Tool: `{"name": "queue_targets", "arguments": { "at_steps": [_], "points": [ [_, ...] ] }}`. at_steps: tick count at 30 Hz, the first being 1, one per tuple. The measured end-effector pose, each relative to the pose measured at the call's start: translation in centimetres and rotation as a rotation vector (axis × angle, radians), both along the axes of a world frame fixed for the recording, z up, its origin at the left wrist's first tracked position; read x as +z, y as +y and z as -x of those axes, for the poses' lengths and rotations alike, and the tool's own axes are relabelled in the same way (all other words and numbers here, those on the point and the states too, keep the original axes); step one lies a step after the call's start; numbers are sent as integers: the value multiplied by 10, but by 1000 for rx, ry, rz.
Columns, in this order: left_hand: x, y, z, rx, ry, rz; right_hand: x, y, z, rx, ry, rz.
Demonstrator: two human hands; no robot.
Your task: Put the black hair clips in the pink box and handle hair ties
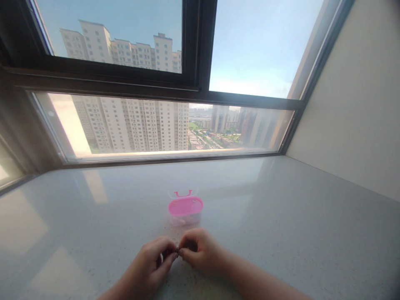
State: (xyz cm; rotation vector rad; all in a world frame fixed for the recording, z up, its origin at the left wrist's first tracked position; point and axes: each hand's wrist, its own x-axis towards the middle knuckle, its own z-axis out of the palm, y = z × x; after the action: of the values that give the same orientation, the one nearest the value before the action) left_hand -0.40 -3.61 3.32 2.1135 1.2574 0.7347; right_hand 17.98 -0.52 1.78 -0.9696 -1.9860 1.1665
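Note:
Low in the view, my left hand (155, 262) and my right hand (201, 252) meet fingertip to fingertip. Pinched between them is a small dark object (177, 250), too small and too covered by the fingers to name. Thumb and forefinger are closed on it on both sides. Just beyond the hands stands a small oval plastic box (185, 207) with a pink top and a see-through lower part. A pink handle shows at its far side, on a clear piece that looks like a raised lid. Its contents are blurred.
The box and hands are over a pale speckled sill (265, 233) with patches of sunlight on it. A dark window frame (175, 160) borders the far edge, with tall buildings outside. On the right rises a plain wall (353, 104).

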Motion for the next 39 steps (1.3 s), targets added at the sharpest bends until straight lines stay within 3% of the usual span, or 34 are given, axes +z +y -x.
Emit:
{"name": "queue_targets", "arguments": {
  "at_steps": [12,39],
  "points": [
    [7,-2,-1,-6,-6,39,-2,-1,1,-11,-21,-19],
    [-1,2,0,16,-13,44,-1,-3,3,-46,-12,-10]
  ]
}}
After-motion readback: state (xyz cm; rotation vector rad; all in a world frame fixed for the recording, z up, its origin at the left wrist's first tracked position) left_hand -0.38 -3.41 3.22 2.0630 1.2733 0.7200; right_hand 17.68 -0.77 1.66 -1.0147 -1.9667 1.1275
